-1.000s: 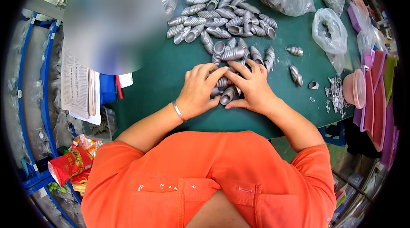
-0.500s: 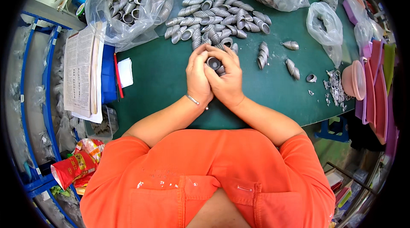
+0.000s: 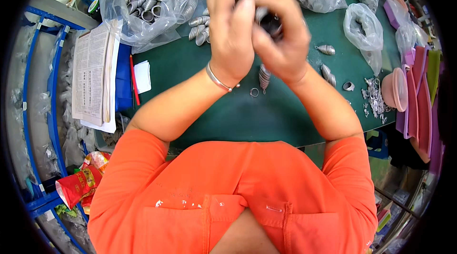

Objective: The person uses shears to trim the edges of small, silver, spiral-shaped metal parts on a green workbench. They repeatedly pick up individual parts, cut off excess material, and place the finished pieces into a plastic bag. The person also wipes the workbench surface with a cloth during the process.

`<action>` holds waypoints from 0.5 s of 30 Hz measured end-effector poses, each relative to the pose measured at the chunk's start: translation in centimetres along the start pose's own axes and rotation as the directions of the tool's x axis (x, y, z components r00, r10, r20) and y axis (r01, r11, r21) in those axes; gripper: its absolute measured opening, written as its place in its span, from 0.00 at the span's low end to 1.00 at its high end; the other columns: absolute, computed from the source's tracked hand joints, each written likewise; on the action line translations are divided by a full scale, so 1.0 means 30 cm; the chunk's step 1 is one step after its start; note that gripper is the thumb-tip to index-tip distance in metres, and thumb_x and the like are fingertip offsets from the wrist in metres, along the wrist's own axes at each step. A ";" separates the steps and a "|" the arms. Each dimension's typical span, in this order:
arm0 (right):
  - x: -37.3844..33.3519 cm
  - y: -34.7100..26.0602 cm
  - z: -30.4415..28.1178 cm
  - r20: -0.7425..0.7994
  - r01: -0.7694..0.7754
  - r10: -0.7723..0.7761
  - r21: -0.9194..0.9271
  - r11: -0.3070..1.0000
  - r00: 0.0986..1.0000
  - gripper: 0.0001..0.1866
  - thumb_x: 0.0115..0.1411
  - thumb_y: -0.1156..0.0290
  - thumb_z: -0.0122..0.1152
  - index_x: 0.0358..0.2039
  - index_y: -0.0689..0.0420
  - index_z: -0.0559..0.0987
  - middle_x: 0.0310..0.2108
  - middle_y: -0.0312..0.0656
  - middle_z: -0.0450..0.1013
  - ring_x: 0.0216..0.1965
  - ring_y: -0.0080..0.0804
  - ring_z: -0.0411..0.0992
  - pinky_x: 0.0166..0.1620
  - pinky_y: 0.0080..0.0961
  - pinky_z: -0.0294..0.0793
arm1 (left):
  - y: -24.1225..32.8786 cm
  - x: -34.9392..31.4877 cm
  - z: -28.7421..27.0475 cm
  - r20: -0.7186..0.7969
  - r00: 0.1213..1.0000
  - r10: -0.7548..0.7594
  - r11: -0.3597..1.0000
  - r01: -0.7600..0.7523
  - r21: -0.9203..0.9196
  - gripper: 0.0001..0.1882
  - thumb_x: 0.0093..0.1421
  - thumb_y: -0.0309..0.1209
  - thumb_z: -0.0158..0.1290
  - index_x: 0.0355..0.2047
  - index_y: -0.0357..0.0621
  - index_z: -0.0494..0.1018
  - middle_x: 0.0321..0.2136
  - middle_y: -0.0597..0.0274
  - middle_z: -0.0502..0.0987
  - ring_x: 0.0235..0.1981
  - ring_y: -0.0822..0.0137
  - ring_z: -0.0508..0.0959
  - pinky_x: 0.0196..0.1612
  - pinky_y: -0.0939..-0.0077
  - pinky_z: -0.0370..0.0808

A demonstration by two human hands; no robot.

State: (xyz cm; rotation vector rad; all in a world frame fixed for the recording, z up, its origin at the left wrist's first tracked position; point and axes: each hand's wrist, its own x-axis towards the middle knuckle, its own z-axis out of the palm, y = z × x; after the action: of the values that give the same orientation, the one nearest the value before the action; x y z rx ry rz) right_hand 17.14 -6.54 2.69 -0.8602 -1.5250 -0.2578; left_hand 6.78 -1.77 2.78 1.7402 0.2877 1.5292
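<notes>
My left hand and my right hand are cupped together, raised over the far part of the table and blurred by motion. Between them, against my right palm, shows the dark round opening of a grey spiral-grooved metal piece; my fingers hide most of it, and whether more pieces are inside cannot be told. Below my hands, a similar piece with a small loop lies on the green table, beside a small metal ring. Behind my left wrist, part of a pile of grooved pieces shows.
Clear bags of grooved pieces stand at the far left and far right. Single pieces, small metal bits and a pink cup lie to the right. Left are papers, a red pencil and blue shelving.
Both hands have risen and moved away from me, growing larger in view and covering most of the pile. A looped piece and a ring now show on the table below them.
</notes>
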 end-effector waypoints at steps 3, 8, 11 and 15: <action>-0.269 0.065 -0.073 0.526 -0.079 0.260 -0.342 0.936 0.810 0.25 0.52 0.66 0.64 0.51 0.56 0.71 0.60 0.43 0.64 0.58 0.47 0.63 0.59 0.50 0.58 | -0.179 -0.209 -0.111 0.301 0.910 -0.285 0.839 0.085 0.537 0.20 0.64 0.36 0.43 0.54 0.41 0.67 0.60 0.47 0.60 0.62 0.49 0.59 0.61 0.52 0.55; -0.349 0.038 -0.189 0.388 -0.270 0.448 -0.433 0.860 0.805 0.21 0.56 0.76 0.56 0.52 0.56 0.71 0.59 0.49 0.63 0.59 0.49 0.61 0.60 0.44 0.57 | -0.179 -0.301 -0.242 0.416 0.814 -0.405 0.753 0.038 0.657 0.23 0.64 0.36 0.46 0.58 0.45 0.65 0.65 0.47 0.55 0.63 0.46 0.59 0.62 0.57 0.55; -0.370 -0.019 -0.227 0.244 -0.347 0.514 -0.501 0.793 0.822 0.14 0.57 0.76 0.56 0.45 0.58 0.74 0.49 0.49 0.69 0.49 0.48 0.66 0.52 0.38 0.62 | -0.164 -0.294 -0.275 0.342 0.906 -0.251 0.766 -0.031 0.643 0.18 0.57 0.29 0.54 0.48 0.41 0.73 0.57 0.45 0.66 0.57 0.46 0.66 0.58 0.60 0.62; -0.410 -0.111 -0.256 0.357 -0.406 0.699 -0.616 0.675 0.620 0.14 0.55 0.68 0.63 0.42 0.57 0.76 0.39 0.42 0.71 0.42 0.42 0.68 0.43 0.35 0.62 | -0.062 -0.321 -0.297 0.450 0.820 -0.353 0.753 -0.036 0.657 0.19 0.47 0.32 0.64 0.40 0.41 0.75 0.43 0.55 0.72 0.44 0.54 0.72 0.49 0.62 0.67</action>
State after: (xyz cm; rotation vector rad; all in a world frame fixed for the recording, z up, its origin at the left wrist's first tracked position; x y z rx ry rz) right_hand 19.78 -18.07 -6.32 -1.9388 -1.6453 0.1384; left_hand -3.18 -3.01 -5.88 2.5312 0.7098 0.7455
